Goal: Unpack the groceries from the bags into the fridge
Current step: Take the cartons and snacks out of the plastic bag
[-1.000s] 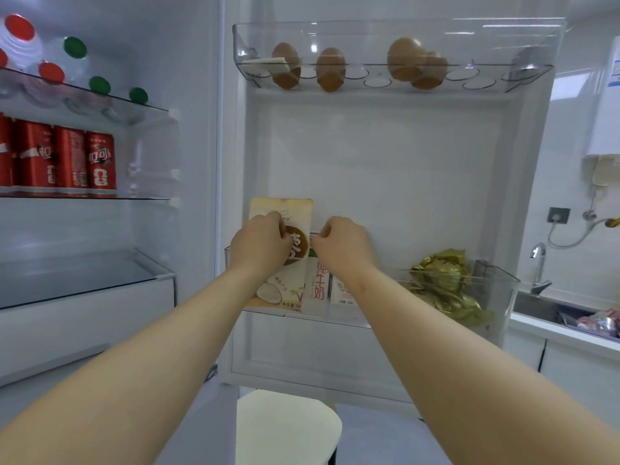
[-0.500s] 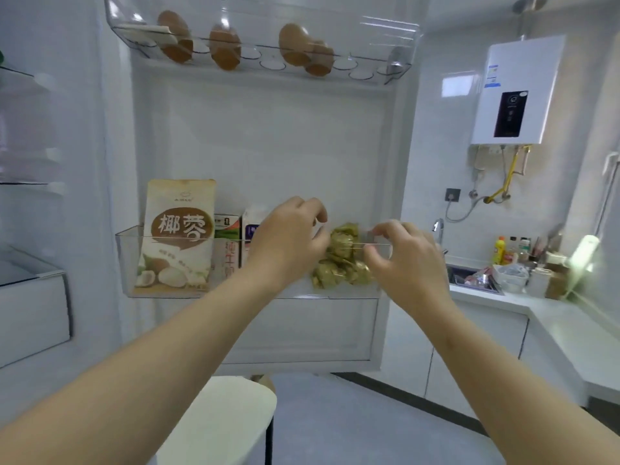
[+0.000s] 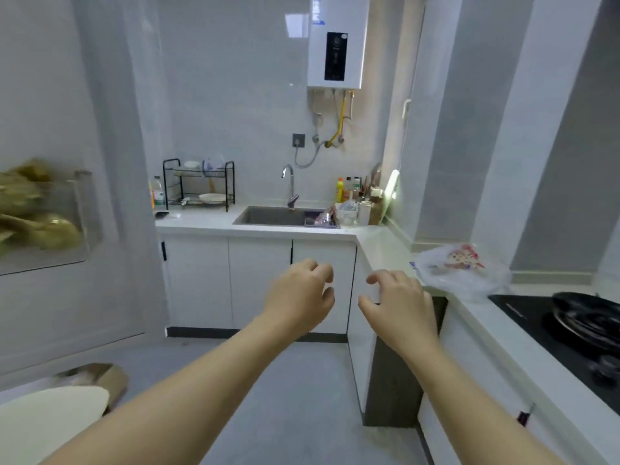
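Both hands (image 3: pixel 349 297) outstretched, seemingly empty

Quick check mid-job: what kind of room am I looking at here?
A small home kitchen, most likely: a sink with a tap set in a white counter, a dish rack beside it, and a stove on the right.

Fridge door (image 3: pixel 110 196) at left; door bin (image 3: pixel 80 209) holds wrapped packets (image 3: pixel 30 213). Sink (image 3: pixel 275 216) set in counter (image 3: pixel 201 223) ahead, dish rack (image 3: pixel 198 184) left of it, bottles (image 3: pixel 349 189) right. Water heater (image 3: pixel 335 41) on wall above. Plastic bag (image 3: pixel 459 266) on right counter, cooktop (image 3: pixel 553 323) nearer, pan (image 3: pixel 590 313) on it. Stool (image 3: pixel 50 411) lower left.
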